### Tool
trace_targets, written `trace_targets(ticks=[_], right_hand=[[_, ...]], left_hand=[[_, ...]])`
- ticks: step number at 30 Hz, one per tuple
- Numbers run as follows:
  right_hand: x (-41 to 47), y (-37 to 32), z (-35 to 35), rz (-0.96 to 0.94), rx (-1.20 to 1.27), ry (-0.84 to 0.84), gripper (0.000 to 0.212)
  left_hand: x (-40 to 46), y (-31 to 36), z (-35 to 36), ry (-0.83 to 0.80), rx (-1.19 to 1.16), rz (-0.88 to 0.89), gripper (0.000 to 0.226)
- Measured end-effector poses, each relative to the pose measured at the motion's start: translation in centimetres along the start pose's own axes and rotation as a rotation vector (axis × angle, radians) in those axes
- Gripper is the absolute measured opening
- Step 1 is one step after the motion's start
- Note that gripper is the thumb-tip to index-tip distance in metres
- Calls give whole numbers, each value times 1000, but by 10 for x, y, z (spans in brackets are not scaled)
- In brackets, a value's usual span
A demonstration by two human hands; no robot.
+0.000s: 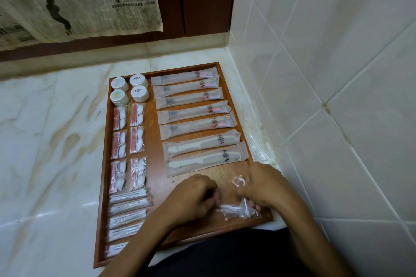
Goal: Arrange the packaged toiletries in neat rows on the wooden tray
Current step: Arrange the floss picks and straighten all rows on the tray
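Two hands sit low over the near end of the wooden tray (pixel 102 173), where the last bare spot is. The right hand (pixel 263 186) has its fingers curled around some small clear packets (pixel 238 210), and one more crinkly bit sticks up by its knuckles. The left hand (pixel 193 198) is curled too, close beside the packets, but I cannot tell if it holds anything. I think the hands are sorting the packets so they can lie flat in a line. Most things are already tidy: long toothbrush packs (pixel 191 96) and two comb packs (pixel 202 141) lie side by side, round white tubs (pixel 129 91) sit in a square at the far corner, and cotton packs (pixel 128 139) run in pairs down the left.
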State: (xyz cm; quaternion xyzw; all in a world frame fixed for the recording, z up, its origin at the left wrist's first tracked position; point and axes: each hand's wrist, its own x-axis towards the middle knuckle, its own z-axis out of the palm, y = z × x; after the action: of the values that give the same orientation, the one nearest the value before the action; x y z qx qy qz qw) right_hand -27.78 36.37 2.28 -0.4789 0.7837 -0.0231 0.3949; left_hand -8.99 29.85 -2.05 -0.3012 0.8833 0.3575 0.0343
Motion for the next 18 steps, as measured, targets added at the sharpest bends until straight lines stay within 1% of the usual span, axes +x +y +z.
trace_targets(ticks=[1,2,4,5,6,8,11,13,16,18], right_hand=[[0,0,-4,8,26,6,19],[1,0,-8,17,58,16,20],[6,2,-12,26,151,44,22],[9,4,-13,28,202,69,23],[11,6,-13,29,247,100,24],[16,11,-13,25,326,168,26],[21,17,-9,19,438,230,29],[23,18,-7,9,517,261,30],[21,16,-10,-2,621,308,24],[19,13,-13,-7,665,328,21]], left_hand=[[0,-1,0,11,-3,6,6],[-1,-1,0,10,8,17,13],[-2,0,3,-26,69,47,35],[-2,2,4,-41,111,62,42],[-1,3,4,-45,145,79,45],[-1,5,6,-21,171,128,36],[0,4,8,25,95,161,22],[0,3,9,31,-3,138,20],[-2,2,6,51,-229,91,15],[-5,4,1,73,-333,82,9]])
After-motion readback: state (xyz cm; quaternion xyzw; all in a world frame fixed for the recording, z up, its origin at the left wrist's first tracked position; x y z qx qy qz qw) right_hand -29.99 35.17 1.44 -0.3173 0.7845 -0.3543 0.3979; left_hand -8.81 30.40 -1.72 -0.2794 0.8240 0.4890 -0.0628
